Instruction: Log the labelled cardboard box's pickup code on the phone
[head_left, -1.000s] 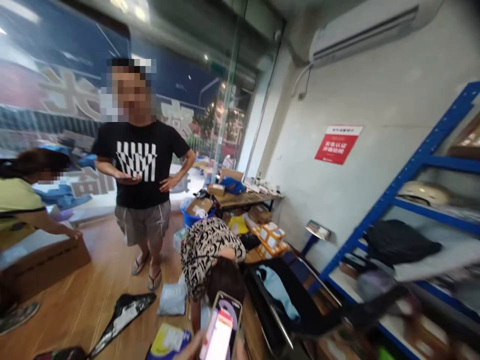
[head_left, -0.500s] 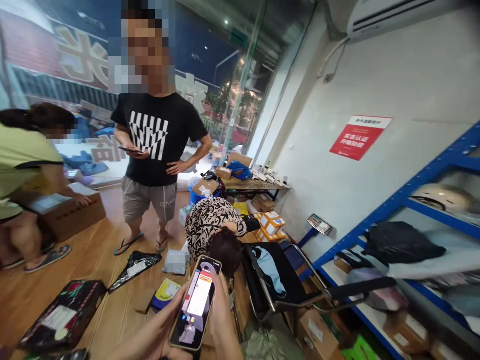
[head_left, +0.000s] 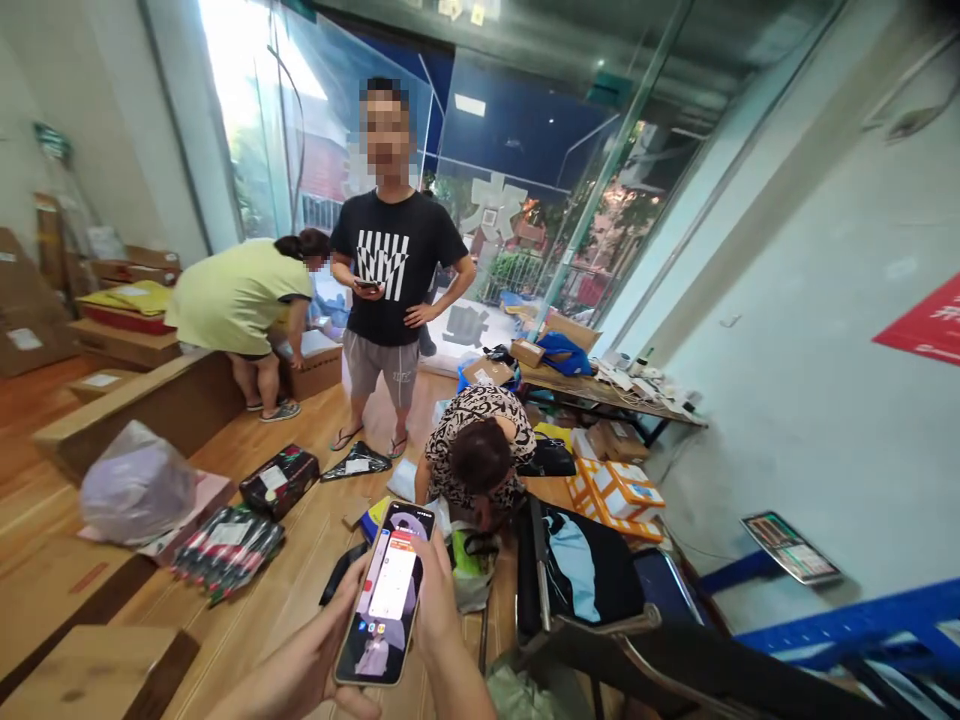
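Upright in front of me is a smartphone (head_left: 390, 590) with a light-coloured case and a lit screen. On the screen a white panel with a red top lies over a picture in purple tones. My left hand (head_left: 330, 640) grips the phone's left edge and lower back, its fingers partly hidden behind it. My right hand (head_left: 436, 590) is closed about the right edge, with the thumb by the upper part of the screen. Just beyond the phone, a person in a patterned top (head_left: 480, 440) crouches over bags on the floor.
A person in a black T-shirt (head_left: 397, 260) stands holding a phone. Another in yellow-green (head_left: 240, 295) bends over a carton (head_left: 315, 365). Parcels (head_left: 279, 480) and boxes (head_left: 97, 670) lie on the wooden floor. At right are a black chair (head_left: 592, 580) and a scale display (head_left: 791, 548).
My view has swung left and taken in more boxes on that side. Both hands still hold the phone at about the same spot. The crouching person's head has lifted slightly.
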